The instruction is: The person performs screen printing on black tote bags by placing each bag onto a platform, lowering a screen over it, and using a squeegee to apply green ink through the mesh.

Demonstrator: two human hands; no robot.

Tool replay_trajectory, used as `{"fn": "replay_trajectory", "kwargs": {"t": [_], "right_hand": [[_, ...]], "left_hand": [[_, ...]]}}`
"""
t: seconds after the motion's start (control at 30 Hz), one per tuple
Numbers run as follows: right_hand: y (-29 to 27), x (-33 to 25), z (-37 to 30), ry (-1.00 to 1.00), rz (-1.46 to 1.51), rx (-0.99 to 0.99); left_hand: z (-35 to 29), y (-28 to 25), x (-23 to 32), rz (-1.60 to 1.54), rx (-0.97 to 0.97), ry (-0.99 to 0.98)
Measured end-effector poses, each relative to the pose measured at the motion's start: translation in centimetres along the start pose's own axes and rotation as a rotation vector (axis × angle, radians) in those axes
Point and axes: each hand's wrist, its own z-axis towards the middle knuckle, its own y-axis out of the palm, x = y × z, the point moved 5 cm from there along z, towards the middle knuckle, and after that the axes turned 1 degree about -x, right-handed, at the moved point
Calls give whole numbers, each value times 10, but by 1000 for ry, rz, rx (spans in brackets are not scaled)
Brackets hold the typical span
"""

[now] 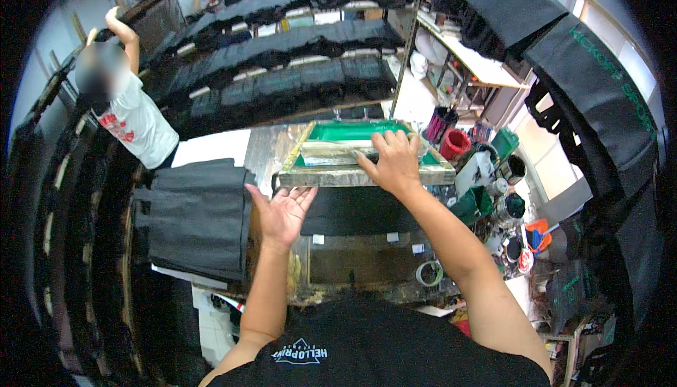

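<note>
A screen-printing frame [345, 177] with worn, ink-stained wooden sides is in front of me, its near edge raised above the table. Green ink [345, 131] covers the mesh inside it. My right hand [396, 158] grips a wide, pale squeegee [326, 150] lying across the frame. Palm up, my left hand [283, 216] has its fingers spread at the frame's near left corner; its fingertips meet the underside of the edge. Below the frame lies a flat black fabric piece [356, 210] on the table.
Black fabric pieces [194, 221] are stacked at left. A tape roll [429, 273] lies at the table's near right. Ink pots and a red container [455, 143] crowd the right side. Racks draped with black pieces [282, 55] stand behind; another person [137, 122] reaches up at far left.
</note>
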Motion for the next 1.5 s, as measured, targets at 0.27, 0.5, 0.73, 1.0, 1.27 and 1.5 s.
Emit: {"fn": "replay_trajectory", "kwargs": {"t": [0.27,0.5,0.73,1.0,1.27,1.5], "right_hand": [[62,-19,-116,1,22,-472],[102,-11,-129,-9,34,-603],[113,-2,-137,33,74,-587],[113,18,-118,82,67,-645],[107,50,-66,73,91,-611],[107,54,-64,-7,69,-657]], "left_hand": [[-35,-142,-40,361,221,-268],[-39,-178,-53,495,285,-336],[-35,-182,-59,538,376,-374],[-34,-183,-57,505,362,-360],[-34,-175,-56,502,375,-328],[-34,-171,-59,482,318,-318]]}}
